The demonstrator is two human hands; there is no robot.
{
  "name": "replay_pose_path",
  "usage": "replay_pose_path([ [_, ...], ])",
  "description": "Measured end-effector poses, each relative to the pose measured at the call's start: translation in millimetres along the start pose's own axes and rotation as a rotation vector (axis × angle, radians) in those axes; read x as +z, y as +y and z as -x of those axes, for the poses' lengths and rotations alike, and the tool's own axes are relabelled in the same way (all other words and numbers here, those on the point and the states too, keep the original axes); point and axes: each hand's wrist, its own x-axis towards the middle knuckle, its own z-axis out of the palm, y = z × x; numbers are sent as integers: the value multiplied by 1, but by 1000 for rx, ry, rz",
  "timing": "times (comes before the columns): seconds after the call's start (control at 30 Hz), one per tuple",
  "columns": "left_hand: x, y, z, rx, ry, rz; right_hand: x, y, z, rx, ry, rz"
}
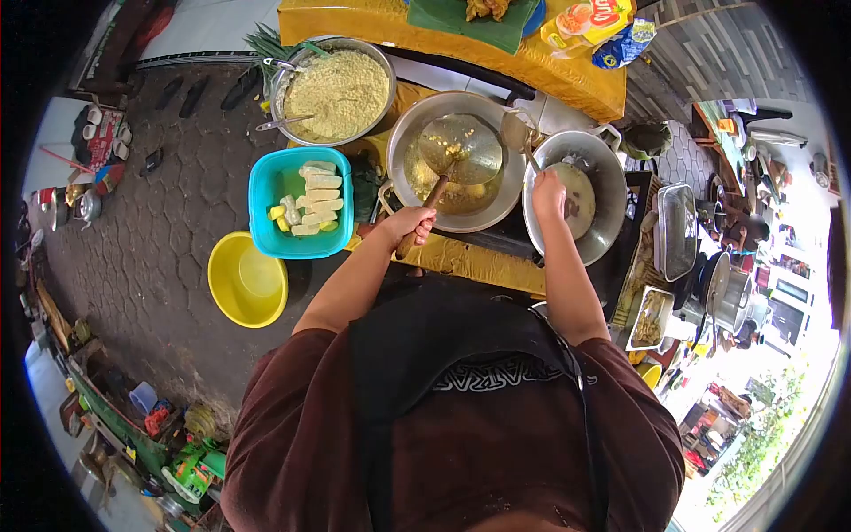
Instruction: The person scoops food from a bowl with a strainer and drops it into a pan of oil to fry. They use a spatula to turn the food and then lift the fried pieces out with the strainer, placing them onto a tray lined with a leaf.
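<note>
My left hand [411, 227] is closed around the wooden handle of a round skimmer [461, 146]. The skimmer's wide disc lies over a wok [401, 133] of oil, with small yellow crumbs on it. Pale yellow pieces show in the oil below. My right hand [549, 193] grips the handle of a metal ladle [515, 131], whose head points away from me, between the wok and a deep pot [607, 191]. Pale liquid with darker pieces sits in that pot, partly behind my right hand.
Left of the wok stand a metal basin [387, 89] of yellow crumbly food with spoons, a turquoise tub [266, 241] of pale blocks, and a yellow bucket [232, 306]. A yellow-covered table [355, 28] runs along the far side. Metal trays [678, 230] stand at the right.
</note>
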Motion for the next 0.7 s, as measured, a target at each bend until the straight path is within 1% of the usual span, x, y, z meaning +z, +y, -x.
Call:
replay_pose_path([
  [0.03, 0, 2, 0, -2, 1, -3, 2, -2, -2, 3, 0, -3],
  [0.1, 2, 6, -2, -78, 50, 50, 5, -5, -10, -2, -47, 39],
  [0.23, 5, 14, -1, -90, 76, 20, 18, -5, -22, 6, -48, 67],
  [0.3, 10, 21, 0, -74, 78, 6, 25, -2, -30, -63, 7, 54],
  [0.33, 14, 27, 1, -73, 80, 8, 29, 0, -35, -66, 6, 54],
  [0.4, 22, 37, -1, -135, 75, 65, 35, 5, -45, -54, 6, 88],
  [0.43, 23, 40, -5, -137, 77, 68, 32, 3, -44, -54, 2, 88],
  [0.5, 25, 48, -13, -154, 84, 136, 22, -4, -44, 68, -109, 100],
  [0.57, 31, 57, -9, -153, 77, 85, 23, -2, -47, 96, -111, 89],
  [0.6, 29, 60, -11, -182, 35, 94, 24, 0, -49, 125, -114, 80],
  [0.63, 27, 62, -12, -211, -7, 104, 27, 4, -53, 123, -115, 79],
  [0.7, 35, 67, -7, -195, 13, 84, 38, 12, -65, 65, -125, 76],
])
